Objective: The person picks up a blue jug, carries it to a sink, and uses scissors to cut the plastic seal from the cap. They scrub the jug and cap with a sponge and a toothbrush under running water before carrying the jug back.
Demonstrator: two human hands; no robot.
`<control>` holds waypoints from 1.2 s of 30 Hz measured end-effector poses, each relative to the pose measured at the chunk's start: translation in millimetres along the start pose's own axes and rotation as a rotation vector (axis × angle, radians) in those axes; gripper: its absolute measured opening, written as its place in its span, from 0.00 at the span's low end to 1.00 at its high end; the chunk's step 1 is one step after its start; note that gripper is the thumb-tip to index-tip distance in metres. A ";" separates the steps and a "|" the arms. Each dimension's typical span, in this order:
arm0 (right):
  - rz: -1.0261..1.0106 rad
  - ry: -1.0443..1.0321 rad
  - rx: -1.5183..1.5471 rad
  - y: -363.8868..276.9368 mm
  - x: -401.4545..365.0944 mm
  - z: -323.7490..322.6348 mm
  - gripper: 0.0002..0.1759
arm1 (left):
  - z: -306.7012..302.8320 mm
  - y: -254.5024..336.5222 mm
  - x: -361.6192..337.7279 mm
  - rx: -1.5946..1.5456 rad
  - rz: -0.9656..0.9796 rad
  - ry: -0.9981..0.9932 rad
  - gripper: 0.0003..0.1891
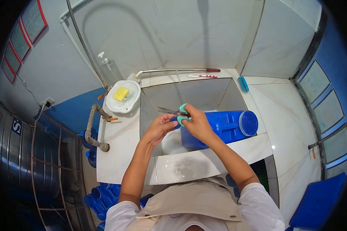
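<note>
In my right hand (198,125) is a pair of scissors (183,109) with teal handles, its dark blades pointing left and spread a little apart. My left hand (158,129) pinches a small blue cap (175,123), held right beside the lower scissor handle. Both hands meet above the tiled sink (158,94). Under my right forearm, a big blue water jug (223,125) lies on its side across the sink, its round lid (248,123) toward the right. A whitish round thing (172,141) shows in the sink below my hands, partly covered by the jug.
A white basin (111,101) with a yellow sponge (121,93) stands left of the sink, near a pump bottle (111,71). Along the back ledge lie a metal wand (177,71), a red-and-white toothbrush (202,76) and a teal brush (243,84). A pipe (91,123) rises at the left.
</note>
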State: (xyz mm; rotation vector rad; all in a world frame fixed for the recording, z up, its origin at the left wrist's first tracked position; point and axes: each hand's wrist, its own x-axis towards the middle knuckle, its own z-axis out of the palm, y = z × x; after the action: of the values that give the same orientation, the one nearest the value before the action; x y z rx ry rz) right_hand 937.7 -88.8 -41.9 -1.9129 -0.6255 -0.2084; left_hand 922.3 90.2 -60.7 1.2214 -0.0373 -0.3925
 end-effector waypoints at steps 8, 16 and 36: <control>0.006 -0.100 -0.030 16.9 3.1 7.2 0.13 | -41.2 -21.8 26.8 -0.091 -0.180 -0.248 0.18; 0.093 -0.173 0.071 18.7 5.9 -11.2 0.12 | -22.8 -8.6 21.7 -0.156 -0.083 -0.170 0.20; 0.141 0.059 -0.115 77.9 37.1 -3.8 0.13 | 0.4 -73.3 66.8 -0.469 -0.235 -0.353 0.35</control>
State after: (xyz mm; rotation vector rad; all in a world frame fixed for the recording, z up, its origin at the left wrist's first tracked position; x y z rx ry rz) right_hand 1009.7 -103.4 -87.5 -2.0446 -0.4456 -0.2141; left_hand 964.5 48.1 -139.9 0.6844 -0.0995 -0.7728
